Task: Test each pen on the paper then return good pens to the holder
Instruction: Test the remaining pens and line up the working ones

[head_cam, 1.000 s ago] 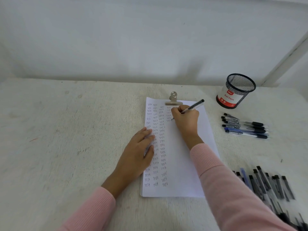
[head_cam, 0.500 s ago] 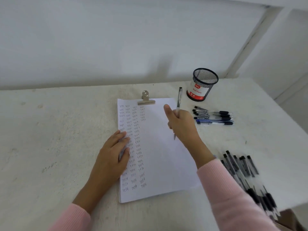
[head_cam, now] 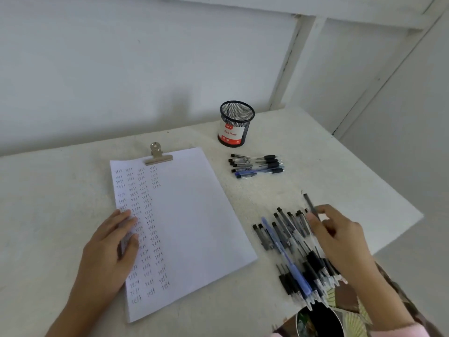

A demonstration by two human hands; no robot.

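A white sheet of paper (head_cam: 194,215) under a metal clip (head_cam: 158,156) lies on the table, its left part filled with columns of the handwritten word "test". My left hand (head_cam: 114,246) rests flat on the paper's left edge. My right hand (head_cam: 340,237) pinches a dark pen (head_cam: 310,205) over the large heap of pens (head_cam: 291,254) at the near right. A black mesh holder (head_cam: 237,124) with a red and white label stands behind. I see no pens inside it. A small group of pens (head_cam: 256,165) lies in front of the holder.
The white table (head_cam: 48,203) ends in an edge at the right (head_cam: 398,229), close to my right hand. A wall rises behind the table. Patterned fabric (head_cam: 345,302) shows under the near edge at the bottom right.
My right hand has left the paper with the pen and moved right and nearer, to the big heap. My head has turned right. My left hand stays on the paper.
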